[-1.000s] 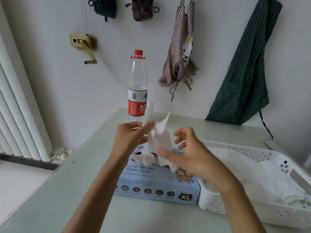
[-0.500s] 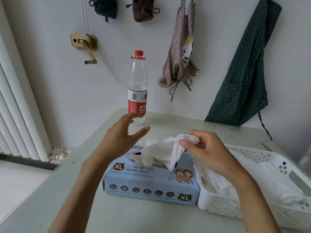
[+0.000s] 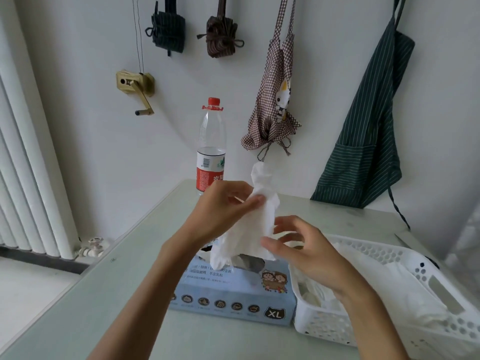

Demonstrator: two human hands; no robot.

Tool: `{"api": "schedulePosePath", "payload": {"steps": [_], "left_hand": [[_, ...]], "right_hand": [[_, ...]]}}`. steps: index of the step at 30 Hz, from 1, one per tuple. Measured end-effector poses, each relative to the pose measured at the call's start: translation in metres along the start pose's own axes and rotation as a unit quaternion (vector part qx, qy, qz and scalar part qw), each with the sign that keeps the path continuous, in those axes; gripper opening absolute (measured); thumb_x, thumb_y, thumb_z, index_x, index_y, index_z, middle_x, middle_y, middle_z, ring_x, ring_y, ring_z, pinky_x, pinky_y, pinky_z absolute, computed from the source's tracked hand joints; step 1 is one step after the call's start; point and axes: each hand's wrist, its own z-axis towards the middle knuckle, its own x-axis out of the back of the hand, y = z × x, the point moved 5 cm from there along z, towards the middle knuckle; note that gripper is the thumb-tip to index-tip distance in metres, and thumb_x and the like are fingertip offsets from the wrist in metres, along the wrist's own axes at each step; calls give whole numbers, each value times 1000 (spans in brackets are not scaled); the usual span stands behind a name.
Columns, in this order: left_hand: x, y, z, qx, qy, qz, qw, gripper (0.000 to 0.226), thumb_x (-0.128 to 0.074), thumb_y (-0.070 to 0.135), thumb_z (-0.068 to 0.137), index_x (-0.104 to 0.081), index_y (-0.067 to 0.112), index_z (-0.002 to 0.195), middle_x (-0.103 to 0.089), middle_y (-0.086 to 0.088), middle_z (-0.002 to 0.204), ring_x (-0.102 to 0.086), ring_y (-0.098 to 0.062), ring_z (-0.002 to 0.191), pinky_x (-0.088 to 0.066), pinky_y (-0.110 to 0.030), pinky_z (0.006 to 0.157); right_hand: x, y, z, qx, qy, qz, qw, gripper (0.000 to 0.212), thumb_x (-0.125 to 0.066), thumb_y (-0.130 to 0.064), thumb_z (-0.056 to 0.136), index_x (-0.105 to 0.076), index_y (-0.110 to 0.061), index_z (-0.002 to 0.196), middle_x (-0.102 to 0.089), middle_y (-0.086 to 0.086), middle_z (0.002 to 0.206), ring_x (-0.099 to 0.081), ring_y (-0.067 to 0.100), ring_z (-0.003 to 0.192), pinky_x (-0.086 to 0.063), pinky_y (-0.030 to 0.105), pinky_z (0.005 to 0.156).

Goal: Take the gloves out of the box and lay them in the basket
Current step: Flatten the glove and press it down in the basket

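A light blue glove box [image 3: 233, 289] marked XL lies on the pale table, touching the white perforated basket [image 3: 441, 292] on its right. My left hand [image 3: 220, 209] pinches a white glove [image 3: 246, 229] and holds it up above the box opening; the glove's lower end hangs just over the slot. My right hand [image 3: 309, 253] is beside the glove's lower right edge with fingers loosely spread, its thumb against the glove. Several white gloves [image 3: 405, 289] lie crumpled in the basket.
A tall plastic water bottle [image 3: 211, 152] with a red cap stands at the table's back edge behind my left hand. Aprons [image 3: 363, 141] hang on the wall. The table's [image 3: 104, 294] left edge runs near a radiator.
My right hand has let go of the earlier glove at the basket and come back over the box. My left hand, open before, has taken a fresh glove and lifted it.
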Motion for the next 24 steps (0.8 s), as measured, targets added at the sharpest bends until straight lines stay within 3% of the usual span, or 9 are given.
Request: {"api": "schedulePosePath", "payload": {"steps": [3, 8, 11, 14, 16, 18, 20, 22, 24], "left_hand": [[4, 16, 3, -2, 43, 0, 999, 14, -71, 31, 82, -72, 17, 80, -69, 14, 74, -64, 3, 66, -51, -12, 63], [-3, 29, -8, 45, 52, -115, 991, 27, -75, 27, 77, -66, 4, 66, -66, 9, 58, -60, 3, 56, -43, -8, 56], [-22, 30, -17, 51, -18, -139, 989, 39, -72, 36, 73, -68, -3, 72, -71, -8, 71, -64, -9, 66, -49, -19, 65], [-37, 26, -23, 64, -98, -120, 986, 33, -71, 39, 72, -71, 7, 76, -73, -3, 75, -69, -11, 71, -54, -22, 70], [-38, 24, -22, 70, -133, -34, 988, 42, -71, 46, 67, -69, 15, 96, -72, 4, 91, -69, -9, 82, -56, -25, 77], [-32, 24, -14, 71, -132, 55, 987, 76, -72, 59, 57, -54, 25, 122, -59, 10, 120, -59, -5, 106, -51, -27, 93], [-35, 39, -5, 29, -182, 51, 982, 102, -71, 69, 56, -29, 34, 142, -35, 14, 145, -37, -3, 130, -37, -28, 107], [-53, 64, -2, -22, -286, -13, 958, 98, -70, 66, 65, -16, 45, 145, -23, 22, 151, -23, 3, 138, -26, -28, 113], [-70, 82, -2, -43, -356, -61, 932, 72, -69, 49, 79, -28, 46, 138, -40, 23, 143, -34, 7, 132, -28, -25, 111]], "right_hand": [[14, -9, -14, 26, 39, 27, 999, 8, -69, -27, 86, -71, -27, 93, -72, -19, 93, -63, -6, 89, -45, 4, 71], [62, -21, -37, 69, 155, 134, 976, 5, -66, -19, 88, -70, -18, 88, -74, -3, 82, -67, 4, 79, -48, 12, 74], [86, -21, -37, 40, 188, 211, 958, 18, -64, -26, 89, -68, -10, 94, -63, 10, 84, -57, 20, 81, -45, 32, 82], [99, -30, -35, 58, 233, 192, 952, 15, -60, -24, 93, -65, -10, 95, -62, -2, 73, -56, 11, 74, -47, 19, 70], [104, -43, -36, 112, 244, 113, 957, 15, -56, -25, 95, -60, -11, 92, -54, 0, 65, -45, 12, 63, -38, 19, 56], [106, -57, -37, 168, 222, 33, 960, 15, -55, -26, 95, -57, -12, 91, -50, 2, 62, -39, 11, 58, -32, 20, 52], [104, -66, -37, 192, 161, -12, 968, 11, -55, -27, 95, -58, -17, 92, -56, 4, 66, -45, 10, 59, -37, 20, 56], [101, -73, -38, 198, 100, -24, 975, 9, -58, -30, 92, -60, -21, 93, -63, 7, 74, -57, 20, 66, -48, 29, 66], [104, -77, -41, 198, 74, -28, 977, 13, -59, -35, 89, -62, -23, 93, -65, 12, 80, -65, 33, 77, -52, 42, 74]]}}
